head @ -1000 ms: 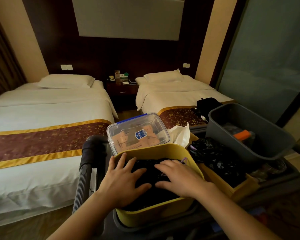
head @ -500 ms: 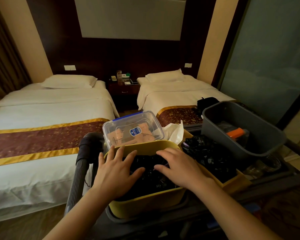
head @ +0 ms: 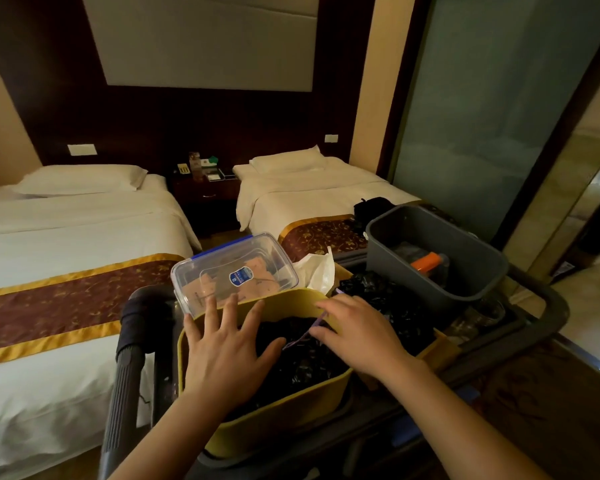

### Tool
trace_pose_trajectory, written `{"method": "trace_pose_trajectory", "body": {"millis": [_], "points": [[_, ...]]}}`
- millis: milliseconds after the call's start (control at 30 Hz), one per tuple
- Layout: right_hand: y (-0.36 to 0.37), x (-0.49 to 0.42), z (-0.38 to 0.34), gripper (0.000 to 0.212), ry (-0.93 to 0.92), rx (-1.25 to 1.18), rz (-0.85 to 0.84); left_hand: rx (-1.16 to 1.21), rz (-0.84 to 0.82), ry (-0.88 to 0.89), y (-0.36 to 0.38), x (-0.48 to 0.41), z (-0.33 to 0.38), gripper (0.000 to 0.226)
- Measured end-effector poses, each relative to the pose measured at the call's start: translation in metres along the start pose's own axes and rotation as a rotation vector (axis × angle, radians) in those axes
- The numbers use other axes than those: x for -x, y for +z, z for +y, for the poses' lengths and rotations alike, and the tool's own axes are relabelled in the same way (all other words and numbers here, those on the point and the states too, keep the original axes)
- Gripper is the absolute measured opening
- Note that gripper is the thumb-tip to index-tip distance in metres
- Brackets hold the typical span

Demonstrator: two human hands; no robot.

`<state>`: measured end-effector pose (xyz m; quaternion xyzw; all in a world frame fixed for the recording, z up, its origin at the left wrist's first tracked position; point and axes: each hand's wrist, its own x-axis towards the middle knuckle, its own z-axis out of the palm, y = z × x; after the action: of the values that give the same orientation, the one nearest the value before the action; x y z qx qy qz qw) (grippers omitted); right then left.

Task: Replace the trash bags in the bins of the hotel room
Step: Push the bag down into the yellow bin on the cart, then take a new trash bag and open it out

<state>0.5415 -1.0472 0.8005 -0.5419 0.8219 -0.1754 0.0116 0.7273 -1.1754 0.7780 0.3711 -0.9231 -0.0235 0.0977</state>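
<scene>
A yellow bin [head: 284, 420] stands on the cart right in front of me, filled with crumpled black trash bags [head: 302, 362]. My left hand [head: 226, 348] hovers over the bin's left side, fingers spread, holding nothing. My right hand [head: 357, 330] sits at the bin's right rim, fingertips pinching a thin purple strip [head: 305, 336] that lies on the black bags. More black bags [head: 388, 303] fill a cardboard box just right of the bin.
A clear lidded container [head: 232, 271] and white tissue [head: 316, 271] sit behind the bin. A grey tub [head: 440, 258] with an orange-capped bottle is at the right. The cart handle [head: 129, 368] runs down the left. Two made beds and a nightstand [head: 205, 199] lie beyond.
Both hands have lifted off the black bags: the left rose with fingers spread, the right slid to the bin's right rim and took the purple strip. The view shifted slightly.
</scene>
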Motion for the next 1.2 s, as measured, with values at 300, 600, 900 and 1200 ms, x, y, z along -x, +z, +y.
{"method": "trace_pose_trajectory", "body": {"millis": [300,600,900,1200], "points": [[-0.013,-0.04,0.089,0.049,0.081,0.181,0.022,-0.033,-0.017,-0.212,0.029,0.008,0.018,0.091],[-0.008,-0.073,0.142,0.035,0.022,0.337,-0.094,-0.062,0.029,-0.458,0.037,0.013,0.017,0.088],[-0.039,-0.077,0.144,0.012,-0.038,-0.06,0.271,-0.042,-0.036,-0.502,0.034,0.012,0.018,0.075],[-0.069,-0.062,0.078,0.004,-0.299,-0.366,0.487,0.082,0.031,-0.499,0.022,0.017,0.019,0.069]]}}
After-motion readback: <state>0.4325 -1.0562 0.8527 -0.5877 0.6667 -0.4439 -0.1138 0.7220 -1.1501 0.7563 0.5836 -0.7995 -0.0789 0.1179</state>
